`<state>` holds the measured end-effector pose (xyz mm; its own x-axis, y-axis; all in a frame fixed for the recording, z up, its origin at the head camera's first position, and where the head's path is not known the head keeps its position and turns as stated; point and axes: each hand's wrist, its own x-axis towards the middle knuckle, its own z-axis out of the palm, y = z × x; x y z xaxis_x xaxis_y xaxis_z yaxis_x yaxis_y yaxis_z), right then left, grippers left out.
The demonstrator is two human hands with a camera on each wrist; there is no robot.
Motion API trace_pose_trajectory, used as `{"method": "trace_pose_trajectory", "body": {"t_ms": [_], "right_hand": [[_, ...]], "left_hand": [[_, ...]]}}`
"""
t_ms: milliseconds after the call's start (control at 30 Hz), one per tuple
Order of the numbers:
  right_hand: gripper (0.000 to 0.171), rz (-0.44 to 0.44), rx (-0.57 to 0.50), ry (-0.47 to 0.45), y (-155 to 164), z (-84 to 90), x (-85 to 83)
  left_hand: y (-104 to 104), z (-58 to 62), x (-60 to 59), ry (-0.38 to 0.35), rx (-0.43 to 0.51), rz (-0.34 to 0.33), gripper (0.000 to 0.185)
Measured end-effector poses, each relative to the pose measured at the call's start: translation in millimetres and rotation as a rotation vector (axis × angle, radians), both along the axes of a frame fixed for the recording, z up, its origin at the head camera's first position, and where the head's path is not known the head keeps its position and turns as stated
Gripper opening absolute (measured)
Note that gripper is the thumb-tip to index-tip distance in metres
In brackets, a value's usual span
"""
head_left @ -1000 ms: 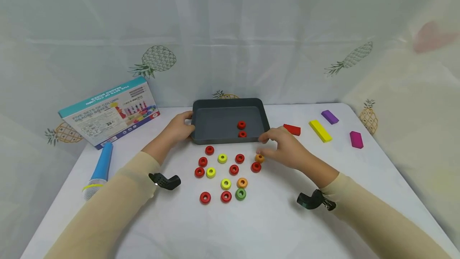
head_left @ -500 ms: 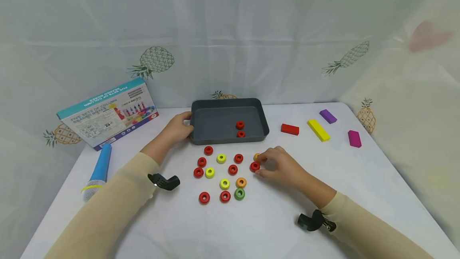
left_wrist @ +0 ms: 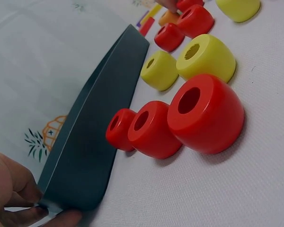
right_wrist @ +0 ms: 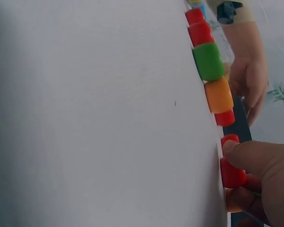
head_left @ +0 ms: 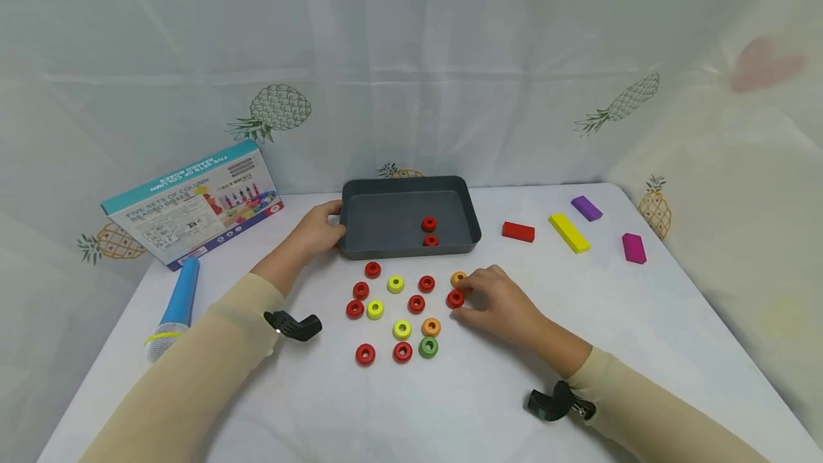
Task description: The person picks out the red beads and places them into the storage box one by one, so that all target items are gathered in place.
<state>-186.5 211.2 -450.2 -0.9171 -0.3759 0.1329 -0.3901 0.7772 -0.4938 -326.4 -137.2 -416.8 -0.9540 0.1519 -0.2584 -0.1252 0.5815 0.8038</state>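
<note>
Red bead (head_left: 455, 299) pinched by curled right hand (head_left: 498, 300)

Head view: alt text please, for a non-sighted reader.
A right hand pinches a red ring among scattered coloured rings on a white table. The left hand holds the edge of a dark grey tray containing two red rings.

A dark grey tray (head_left: 472, 216) at centre frame holds two red rings (head_left: 429, 223). Below it lie red, yellow, orange and one green ring (head_left: 429, 346). At right sit red (head_left: 518, 231), yellow (head_left: 569, 232), purple (head_left: 586, 208) and magenta blocks (head_left: 634, 248). At left are a teal-edged box (head_left: 193, 202) and a blue microphone (head_left: 175, 302). The white cloth (head_left: 450, 91) carries green pineapple prints. The sleeves (head_left: 193, 370) are beige.
</note>
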Motion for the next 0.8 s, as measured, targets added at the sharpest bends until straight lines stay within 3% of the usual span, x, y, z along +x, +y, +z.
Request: {"method": "trace_pose_trajectory", "body": {"t_ms": [233,500,800], "right_hand": [[0.04,0.029,0.016,-0.008,-7.5,1.0,-0.8],[0.039,0.064,-0.04,-0.024,-4.6,12.0,-3.6],[0.037,0.089,-0.065,0.011,-9.6,51.3,-39.0]], "left_hand": [[-0.3,-0.8,0.1,0.005,-0.001,-0.003,0.067],[-0.6,-1.2,-0.6,0.004,-0.003,-0.003,0.067],[-1.5,-1.3,-0.4,-0.006,0.008,-0.011,0.068]]}}
